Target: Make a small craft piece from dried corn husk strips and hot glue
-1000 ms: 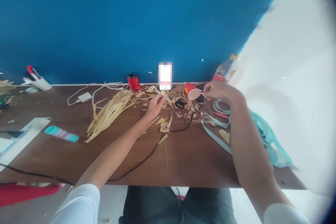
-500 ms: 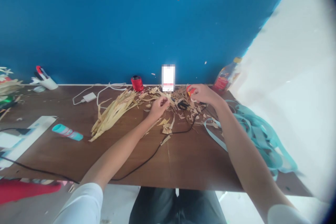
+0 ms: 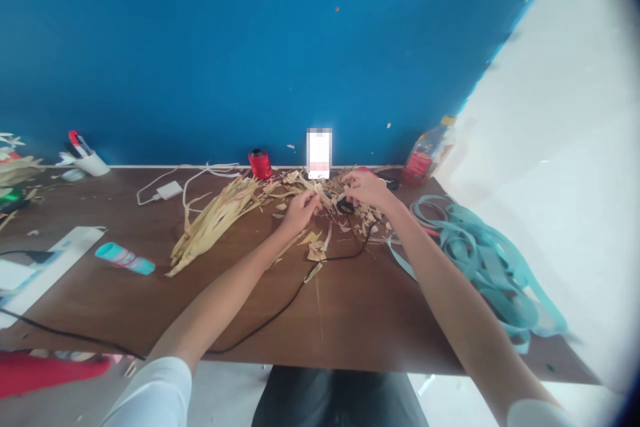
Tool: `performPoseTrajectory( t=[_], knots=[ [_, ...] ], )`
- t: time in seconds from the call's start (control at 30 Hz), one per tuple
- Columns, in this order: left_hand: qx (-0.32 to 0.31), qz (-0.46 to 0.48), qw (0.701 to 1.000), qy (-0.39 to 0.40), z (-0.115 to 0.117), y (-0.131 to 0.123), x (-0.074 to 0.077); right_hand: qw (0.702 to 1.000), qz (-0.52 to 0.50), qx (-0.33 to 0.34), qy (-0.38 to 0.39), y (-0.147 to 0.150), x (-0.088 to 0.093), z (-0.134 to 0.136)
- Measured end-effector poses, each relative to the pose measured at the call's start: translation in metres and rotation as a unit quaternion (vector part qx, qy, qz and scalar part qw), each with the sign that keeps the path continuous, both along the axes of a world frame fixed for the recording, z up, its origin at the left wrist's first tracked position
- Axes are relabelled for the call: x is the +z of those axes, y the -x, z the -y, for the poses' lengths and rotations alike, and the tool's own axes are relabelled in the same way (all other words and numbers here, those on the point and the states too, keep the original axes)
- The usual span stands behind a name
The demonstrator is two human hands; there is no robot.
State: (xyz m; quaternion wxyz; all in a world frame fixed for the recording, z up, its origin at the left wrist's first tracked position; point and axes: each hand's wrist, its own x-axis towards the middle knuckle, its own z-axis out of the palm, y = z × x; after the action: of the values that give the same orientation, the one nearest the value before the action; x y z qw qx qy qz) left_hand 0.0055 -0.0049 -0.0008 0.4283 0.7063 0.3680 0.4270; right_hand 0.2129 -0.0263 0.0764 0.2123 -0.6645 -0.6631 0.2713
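My left hand is closed in a pinch at the near edge of a heap of dried husk scraps. Pale husk strips lie right at its fingertips, and what it grips is too small to make out. Over the right part of the heap hovers my right hand, its curved fingers apart and seemingly holding nothing. Beneath its fingertips lie black-handled scissors, partly hidden by scraps. A red object shows just behind that hand, mostly covered. Left of my left hand rests a bundle of long yellowish husks.
A bright phone stands against the blue wall, beside a red thread spool. Teal ribbon and a tilted bottle are at right. A black cable crosses the table. Leftward lie a teal tube and white charger.
My right hand has let go of the red object and moved left and slightly down toward the scissors. My left hand stays pinched in nearly the same place.
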Motion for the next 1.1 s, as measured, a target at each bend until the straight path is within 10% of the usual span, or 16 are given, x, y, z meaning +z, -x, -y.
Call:
performPoseTrajectory(
  t=[0.67, 0.87, 1.1],
  knots=[
    [-0.005, -0.023, 1.000, 0.001, 0.001, -0.001, 0.002, 0.975, 0.017, 0.194, 0.110, -0.004, -0.017, 0.001],
    [-0.001, -0.021, 1.000, 0.009, 0.003, 0.000, 0.003, 0.992, 0.085, 0.013, -0.088, -0.020, 0.015, 0.007],
    [-0.008, -0.019, 1.000, 0.003, 0.005, 0.000, 0.005, 0.952, 0.194, -0.231, -0.060, -0.079, 0.018, 0.004]
  ],
)
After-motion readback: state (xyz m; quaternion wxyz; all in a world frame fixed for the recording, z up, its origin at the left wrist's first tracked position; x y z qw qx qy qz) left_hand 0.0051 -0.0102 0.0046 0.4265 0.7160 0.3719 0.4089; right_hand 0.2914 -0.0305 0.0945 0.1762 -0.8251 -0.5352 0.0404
